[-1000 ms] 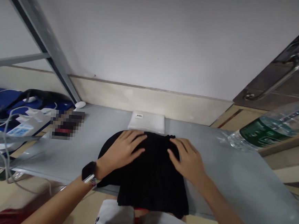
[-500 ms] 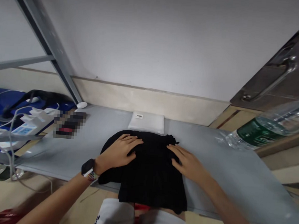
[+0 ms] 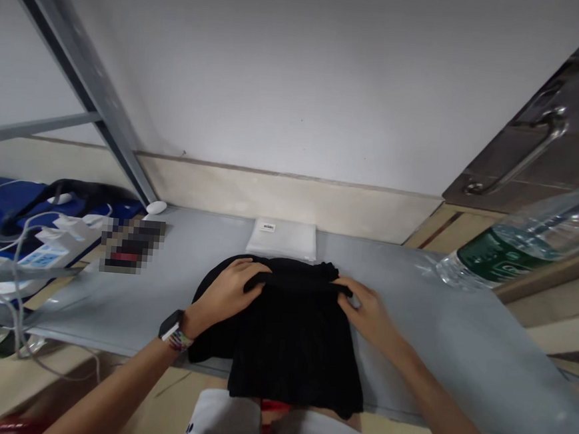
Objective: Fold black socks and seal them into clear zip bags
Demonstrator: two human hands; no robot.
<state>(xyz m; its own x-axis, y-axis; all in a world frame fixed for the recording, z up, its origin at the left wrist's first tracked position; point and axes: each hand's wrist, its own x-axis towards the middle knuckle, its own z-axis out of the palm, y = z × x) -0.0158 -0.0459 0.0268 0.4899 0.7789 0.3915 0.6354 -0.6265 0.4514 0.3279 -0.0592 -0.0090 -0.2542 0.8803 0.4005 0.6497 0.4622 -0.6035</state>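
A black cloth garment [image 3: 299,345] lies on the grey table, its near edge hanging over the front toward my lap. What kind of garment it is I cannot make out. My left hand [image 3: 231,289] pinches the cloth at its upper left, a dark watch and a patterned band on that wrist. On the other side my right hand [image 3: 362,310] has closed on the same fold at the upper right. Between both hands the fold stands slightly raised as a band. Just behind the garment sits a flat clear plastic packet [image 3: 282,238] with a small barcode label.
A large water bottle [image 3: 507,254] with a green label lies at the right of the table [image 3: 439,349]. To the left are a white power strip [image 3: 48,258] with cables, a blurred-out dark object [image 3: 134,246], and a metal frame post [image 3: 119,150]. A wall rises behind.
Both hands were lying with fingers spread on the black garment. Now their fingers have closed on its upper part, lifting a fold slightly between them.
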